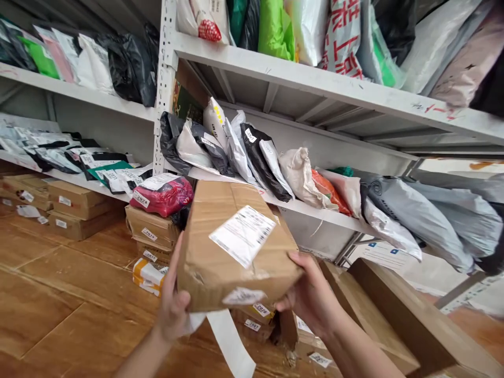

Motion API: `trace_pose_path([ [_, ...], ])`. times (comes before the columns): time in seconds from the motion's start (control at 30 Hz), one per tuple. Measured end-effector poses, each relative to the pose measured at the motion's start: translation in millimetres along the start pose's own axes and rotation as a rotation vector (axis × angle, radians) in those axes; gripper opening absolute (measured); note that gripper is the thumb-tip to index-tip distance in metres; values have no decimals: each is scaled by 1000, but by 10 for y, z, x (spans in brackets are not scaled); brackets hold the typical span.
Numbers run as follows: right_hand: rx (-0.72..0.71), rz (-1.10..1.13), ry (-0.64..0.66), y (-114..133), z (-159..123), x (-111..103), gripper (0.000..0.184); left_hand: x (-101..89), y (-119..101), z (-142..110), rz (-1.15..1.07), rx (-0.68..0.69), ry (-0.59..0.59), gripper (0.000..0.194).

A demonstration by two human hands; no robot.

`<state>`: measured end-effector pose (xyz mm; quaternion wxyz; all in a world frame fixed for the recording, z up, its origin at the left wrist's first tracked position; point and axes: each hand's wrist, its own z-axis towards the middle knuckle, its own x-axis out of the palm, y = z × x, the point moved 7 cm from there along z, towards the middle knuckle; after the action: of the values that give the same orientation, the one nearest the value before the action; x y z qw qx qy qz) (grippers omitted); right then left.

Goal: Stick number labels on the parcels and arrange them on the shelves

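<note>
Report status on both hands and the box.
Left hand and right hand gripping cardboard box from both sides. White strip hanging beneath. Loaded shelving beyond.

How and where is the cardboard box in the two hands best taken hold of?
Probably grip the cardboard box near its two near corners, one hand from the left and one from the right, as the left hand and right hand hold it now. It is broad and boxy, likely too wide for one hand, and its flat top, bearing a white label, offers little to grip.

Matt cardboard box (220, 265); smooth paper label (243, 235); metal shelf (275, 68)
</note>
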<state>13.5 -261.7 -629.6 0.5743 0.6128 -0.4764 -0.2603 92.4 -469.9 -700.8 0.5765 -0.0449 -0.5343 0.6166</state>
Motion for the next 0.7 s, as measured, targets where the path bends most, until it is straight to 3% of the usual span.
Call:
trace_pose_path([
  [0.1, 45, -63, 94, 74, 282, 450, 39, -287, -9, 261, -29, 8, -81, 85],
  [0.23, 119, -19, 110, 26, 457, 716, 43, -455, -224, 531, -47, -77, -178, 71],
  [0.37, 183, 113, 34, -85, 525, 797, 50, -251, -531, 738, 9, -168, -154, 69],
  [0.47, 208, 163, 2, -174, 570, 831, 53, -132, -574, 801, -8, -240, -181, 69],
  [0.57, 177, 140, 6, -235, 607, 832, 48, -184, -507, 781, -89, -213, -259, 71],
  [0.7, 4, 120, 71, -291, 613, 813, 45, -340, -444, 685, -96, -77, -218, 76],
])
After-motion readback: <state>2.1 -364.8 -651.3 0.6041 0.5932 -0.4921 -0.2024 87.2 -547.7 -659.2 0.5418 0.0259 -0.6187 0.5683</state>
